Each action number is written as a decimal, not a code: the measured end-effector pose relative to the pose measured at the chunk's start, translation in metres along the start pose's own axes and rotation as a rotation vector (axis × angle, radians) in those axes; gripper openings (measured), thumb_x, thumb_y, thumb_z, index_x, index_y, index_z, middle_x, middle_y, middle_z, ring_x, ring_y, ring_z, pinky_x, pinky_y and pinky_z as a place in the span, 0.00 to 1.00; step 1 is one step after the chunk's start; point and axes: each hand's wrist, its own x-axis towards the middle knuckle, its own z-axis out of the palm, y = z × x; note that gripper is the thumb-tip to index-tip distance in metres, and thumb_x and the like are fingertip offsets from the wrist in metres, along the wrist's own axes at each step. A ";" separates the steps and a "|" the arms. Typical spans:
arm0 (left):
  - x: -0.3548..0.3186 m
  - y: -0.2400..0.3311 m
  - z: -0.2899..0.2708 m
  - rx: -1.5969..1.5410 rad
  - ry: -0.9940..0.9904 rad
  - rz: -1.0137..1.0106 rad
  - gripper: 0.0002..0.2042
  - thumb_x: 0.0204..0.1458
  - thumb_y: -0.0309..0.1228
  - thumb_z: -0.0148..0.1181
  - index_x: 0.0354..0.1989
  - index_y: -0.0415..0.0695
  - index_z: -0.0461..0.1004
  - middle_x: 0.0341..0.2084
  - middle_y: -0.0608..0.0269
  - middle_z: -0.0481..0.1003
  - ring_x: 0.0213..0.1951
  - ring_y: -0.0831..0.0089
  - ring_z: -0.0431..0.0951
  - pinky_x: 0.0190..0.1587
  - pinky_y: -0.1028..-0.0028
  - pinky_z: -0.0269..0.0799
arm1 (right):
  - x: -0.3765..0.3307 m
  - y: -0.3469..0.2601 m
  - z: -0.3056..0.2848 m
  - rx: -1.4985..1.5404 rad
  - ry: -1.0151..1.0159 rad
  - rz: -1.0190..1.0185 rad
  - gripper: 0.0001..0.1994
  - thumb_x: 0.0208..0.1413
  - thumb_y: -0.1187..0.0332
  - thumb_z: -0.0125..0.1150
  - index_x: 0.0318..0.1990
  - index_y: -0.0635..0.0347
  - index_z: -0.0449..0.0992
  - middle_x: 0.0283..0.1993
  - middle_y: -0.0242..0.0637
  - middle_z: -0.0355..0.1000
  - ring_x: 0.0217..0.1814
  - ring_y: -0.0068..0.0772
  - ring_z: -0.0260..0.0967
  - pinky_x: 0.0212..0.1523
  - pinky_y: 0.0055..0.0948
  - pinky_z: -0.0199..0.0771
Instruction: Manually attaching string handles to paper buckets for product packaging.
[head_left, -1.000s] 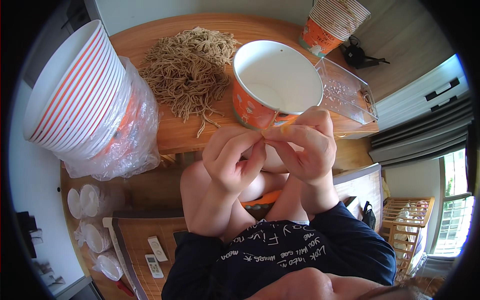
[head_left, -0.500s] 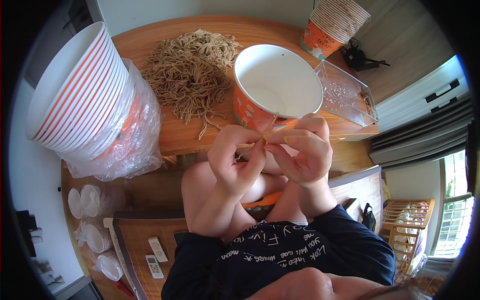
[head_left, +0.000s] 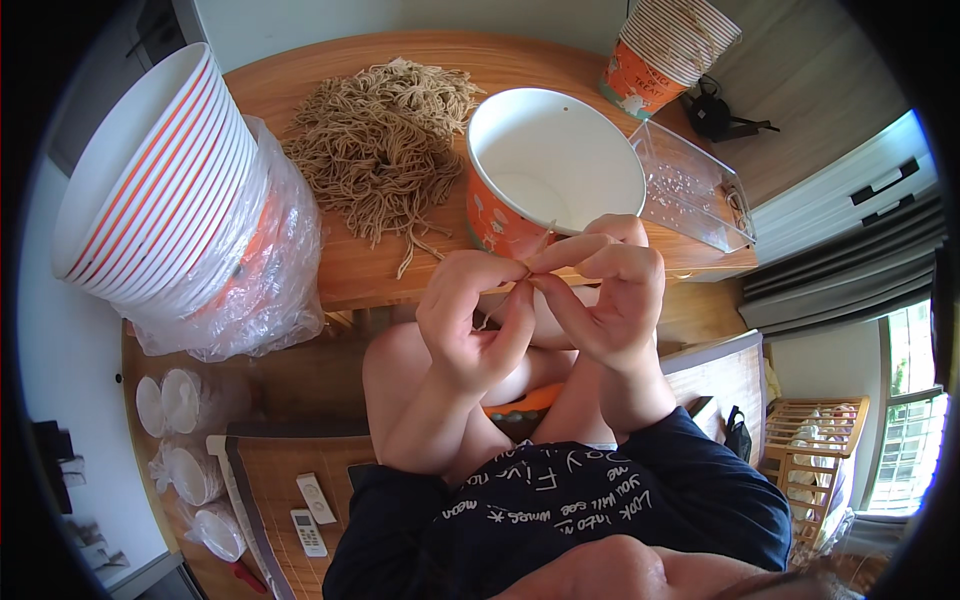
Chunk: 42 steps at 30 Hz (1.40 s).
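Heaped cords (head_left: 385,150) lie on the table (head_left: 530,58), the left hand (head_left: 455,315) pinches a thin cord (head_left: 546,240), likely light, limp and best taken near its end, at the near rim of a probably stiffish bucket (head_left: 560,160), and the right hand (head_left: 618,295) pinches there too.

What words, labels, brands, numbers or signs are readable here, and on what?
Dark blue shirt: several lines of white lettering, partly legible; wording not copied.
Stacked orange-and-white buckets, back right: dark lettering, legible; wording not copied.
White remotes: markings too small to read.
Single orange bucket: pale drawings, no words I can make out.
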 end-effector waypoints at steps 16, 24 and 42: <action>0.003 0.002 -0.001 0.133 -0.011 0.097 0.08 0.39 0.20 0.62 0.31 0.38 0.76 0.26 0.60 0.78 0.28 0.62 0.76 0.32 0.69 0.70 | -0.006 0.005 0.005 0.011 0.098 -0.022 0.29 0.43 0.84 0.71 0.39 0.53 0.52 0.38 0.34 0.79 0.40 0.31 0.65 0.43 0.28 0.62; 0.002 0.001 -0.001 0.163 0.007 0.116 0.09 0.39 0.18 0.62 0.32 0.38 0.76 0.26 0.61 0.78 0.29 0.62 0.77 0.32 0.69 0.71 | -0.009 0.000 0.003 -0.016 0.096 0.049 0.29 0.47 0.85 0.67 0.39 0.52 0.48 0.36 0.42 0.79 0.40 0.33 0.65 0.42 0.27 0.66; -0.004 -0.003 0.005 -0.028 -0.026 -0.043 0.06 0.45 0.17 0.61 0.32 0.37 0.73 0.27 0.57 0.76 0.29 0.65 0.74 0.32 0.72 0.69 | -0.014 -0.004 0.002 -0.050 0.059 0.096 0.27 0.47 0.86 0.65 0.39 0.53 0.48 0.39 0.45 0.80 0.43 0.32 0.66 0.49 0.28 0.68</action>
